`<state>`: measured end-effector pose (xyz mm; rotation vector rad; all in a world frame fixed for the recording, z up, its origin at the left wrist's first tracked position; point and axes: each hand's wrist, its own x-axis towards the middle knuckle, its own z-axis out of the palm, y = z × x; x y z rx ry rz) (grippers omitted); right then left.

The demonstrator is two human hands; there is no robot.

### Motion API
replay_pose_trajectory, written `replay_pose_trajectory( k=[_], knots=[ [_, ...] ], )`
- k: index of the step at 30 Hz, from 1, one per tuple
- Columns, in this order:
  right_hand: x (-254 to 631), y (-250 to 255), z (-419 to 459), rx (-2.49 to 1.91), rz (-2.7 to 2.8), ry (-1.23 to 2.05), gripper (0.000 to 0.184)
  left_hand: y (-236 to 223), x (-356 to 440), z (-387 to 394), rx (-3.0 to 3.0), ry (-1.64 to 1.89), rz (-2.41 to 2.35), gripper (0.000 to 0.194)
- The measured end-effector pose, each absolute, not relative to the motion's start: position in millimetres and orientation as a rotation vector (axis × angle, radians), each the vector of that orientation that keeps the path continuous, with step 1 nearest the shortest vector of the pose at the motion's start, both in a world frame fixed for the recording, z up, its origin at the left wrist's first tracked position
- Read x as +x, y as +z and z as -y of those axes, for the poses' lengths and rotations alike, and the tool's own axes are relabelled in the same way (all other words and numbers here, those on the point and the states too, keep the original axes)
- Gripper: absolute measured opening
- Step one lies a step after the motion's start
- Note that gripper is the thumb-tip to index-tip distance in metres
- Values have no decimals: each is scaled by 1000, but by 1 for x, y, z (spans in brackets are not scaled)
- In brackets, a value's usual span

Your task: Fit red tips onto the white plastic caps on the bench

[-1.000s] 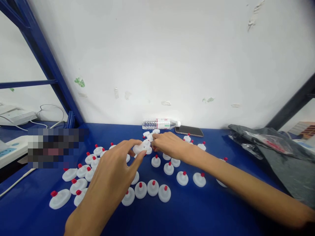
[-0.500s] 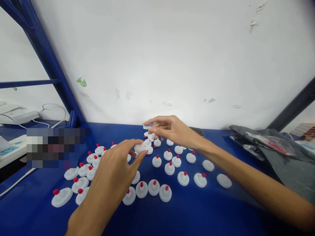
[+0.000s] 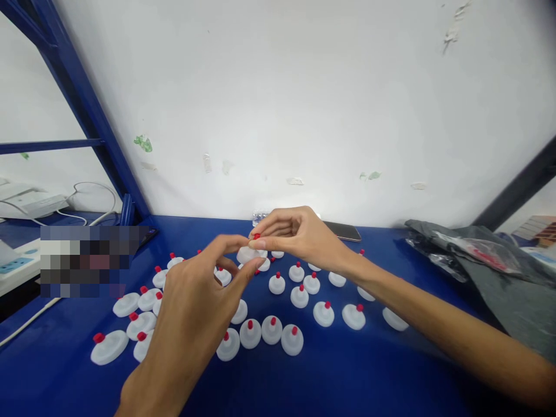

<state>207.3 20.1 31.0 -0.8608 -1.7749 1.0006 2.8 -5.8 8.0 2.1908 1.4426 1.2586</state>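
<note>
My left hand [image 3: 195, 301] pinches a white round cap [image 3: 245, 255] between thumb and fingers, lifted above the blue table [image 3: 330, 376]. My right hand [image 3: 295, 234] meets it from the right, fingertips pinched on a small red plug [image 3: 256, 237] right at the top of that cap. Several white caps with red plugs [image 3: 271, 330] lie spread on the table below and around both hands, and a few white caps without plugs [image 3: 394, 319] lie to the right.
A phone [image 3: 343, 231] and a lying water bottle [image 3: 259, 218], mostly hidden by my right hand, rest against the white wall. A grey plastic bag [image 3: 486, 260] sits at the right. Blue frame posts [image 3: 82, 110] and white power strips [image 3: 21, 263] stand at the left.
My right hand rose from the pile at the back with a red plug and came to the cap. My left hand lifted the white cap up to meet it.
</note>
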Motion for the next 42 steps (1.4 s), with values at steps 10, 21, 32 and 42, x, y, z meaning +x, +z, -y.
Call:
replay_pose_trajectory(
  k=[10, 21, 32, 42],
  knots=[
    [242, 46, -39, -1352, 1985, 197, 14, 11, 7, 6, 2099, 1355, -1385, 38],
    [308, 11, -86, -1959, 2262, 327, 21, 11, 7, 10, 2105, 1378, -1332, 19],
    [315, 24, -83, -1959, 2272, 243, 25, 8, 3, 7, 2194, 1347, -1339, 14],
    [251, -6, -118, -1915, 2529, -157, 32, 8, 3, 6, 2253, 1377, -1286, 13]
  ],
)
